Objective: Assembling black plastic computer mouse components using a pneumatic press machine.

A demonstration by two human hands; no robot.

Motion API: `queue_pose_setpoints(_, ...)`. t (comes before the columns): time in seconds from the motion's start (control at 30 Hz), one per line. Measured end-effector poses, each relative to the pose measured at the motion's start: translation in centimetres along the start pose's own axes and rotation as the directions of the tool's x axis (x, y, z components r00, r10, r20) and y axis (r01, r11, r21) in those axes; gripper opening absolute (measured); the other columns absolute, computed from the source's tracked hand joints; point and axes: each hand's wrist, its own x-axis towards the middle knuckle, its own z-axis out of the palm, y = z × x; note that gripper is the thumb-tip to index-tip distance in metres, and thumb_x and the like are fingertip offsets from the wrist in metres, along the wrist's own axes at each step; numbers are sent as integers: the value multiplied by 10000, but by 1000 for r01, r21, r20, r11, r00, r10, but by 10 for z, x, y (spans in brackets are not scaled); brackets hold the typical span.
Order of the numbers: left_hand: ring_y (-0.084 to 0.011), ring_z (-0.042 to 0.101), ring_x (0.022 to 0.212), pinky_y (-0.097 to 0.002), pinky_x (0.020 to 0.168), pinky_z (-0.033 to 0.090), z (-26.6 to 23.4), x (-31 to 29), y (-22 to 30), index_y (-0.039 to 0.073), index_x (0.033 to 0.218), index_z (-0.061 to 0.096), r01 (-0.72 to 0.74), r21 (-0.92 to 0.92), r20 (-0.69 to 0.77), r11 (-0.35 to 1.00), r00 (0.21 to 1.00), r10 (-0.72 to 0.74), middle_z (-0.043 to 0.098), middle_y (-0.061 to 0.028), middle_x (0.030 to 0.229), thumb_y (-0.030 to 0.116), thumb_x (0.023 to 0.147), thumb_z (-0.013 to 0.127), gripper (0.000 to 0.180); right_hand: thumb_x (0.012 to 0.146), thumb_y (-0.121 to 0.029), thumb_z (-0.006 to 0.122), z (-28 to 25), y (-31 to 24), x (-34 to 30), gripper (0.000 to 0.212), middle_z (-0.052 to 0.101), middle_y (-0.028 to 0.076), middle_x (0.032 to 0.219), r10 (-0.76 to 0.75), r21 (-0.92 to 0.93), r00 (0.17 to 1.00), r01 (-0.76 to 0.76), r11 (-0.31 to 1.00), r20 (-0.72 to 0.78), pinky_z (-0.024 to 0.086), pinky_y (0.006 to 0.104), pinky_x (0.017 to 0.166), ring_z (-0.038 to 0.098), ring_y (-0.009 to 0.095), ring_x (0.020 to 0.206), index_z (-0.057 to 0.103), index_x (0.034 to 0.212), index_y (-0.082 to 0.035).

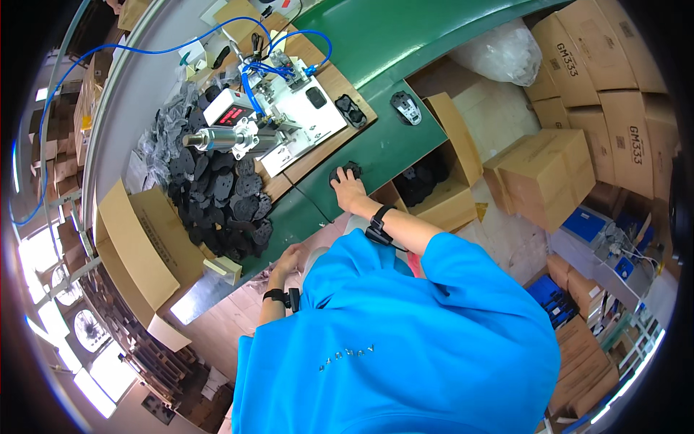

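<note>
My right hand (pixel 350 194) reaches over the green table (pixel 296 213), its fingers closed on a small black plastic part (pixel 345 171) near the front edge. Lower down, my left hand (pixel 288 260) hangs by my lap, just off that edge; its fingers look loosely stretched, with nothing visible in them. Beyond my right hand stands a bench press (pixel 246 137) with a metal cylinder and a white base plate (pixel 296 141). A black oval piece (pixel 316 98) lies on this plate. Beside it rests a black frame-like part (pixel 350 111). A grey and black mouse-shaped shell (pixel 405 108) sits farther right.
Left of the press, many flat black parts (pixel 220 192) are heaped beside an open carton (pixel 148 246). Another open carton (pixel 446 206) with black parts stands right of my hand. Blue air hoses (pixel 159 50) arch overhead. Closed cartons (pixel 546 170) fill the right side.
</note>
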Motion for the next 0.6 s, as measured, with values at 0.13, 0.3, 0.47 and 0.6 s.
queue_pose_setpoints(0.13, -241, 495, 1253, -371, 1009, 430, -14, 13, -12, 41, 1413, 466, -110, 98, 0, 989, 994, 110, 537, -116, 1376, 248, 977, 507, 485, 835, -152, 631, -3, -4, -1, 466, 291, 185, 1496, -11, 1, 1000, 11, 1000, -11, 481, 458, 963, 358, 391, 1329, 576, 1295, -105)
queue_pose_setpoints(0.3, -226, 517, 1214, -362, 933, 474, -17, 21, -31, 69, 1429, 454, -130, 80, 7, 988, 992, 130, 523, -108, 1395, 229, 965, 517, 495, 834, -141, 631, -6, -7, -4, 525, 221, 193, 1559, 6, -40, 993, -1, 999, 118, 458, 456, 1014, 300, 416, 1393, 527, 1347, -90)
queue_pose_setpoints(0.47, -292, 429, 1331, -421, 1047, 408, 0, 15, -51, 186, 1484, 398, 48, 108, 150, 993, 987, -64, 419, -109, 1505, 403, 962, 494, 574, 835, -146, 626, -8, -10, -8, 637, 144, 214, 1600, -1, -39, 987, 7, 999, 160, 399, 451, 1095, 231, 408, 1448, 415, 1435, -116)
queue_pose_setpoints(0.6, -288, 414, 1340, -448, 1023, 421, 3, -8, -29, 263, 1503, 369, 112, 273, 274, 956, 943, -189, 390, -62, 1527, 639, 834, 564, 791, 840, -138, 616, -11, -7, -5, 628, 154, 197, 1601, 13, -32, 989, -8, 999, 147, 390, 446, 1105, 256, 392, 1440, 409, 1433, -119)
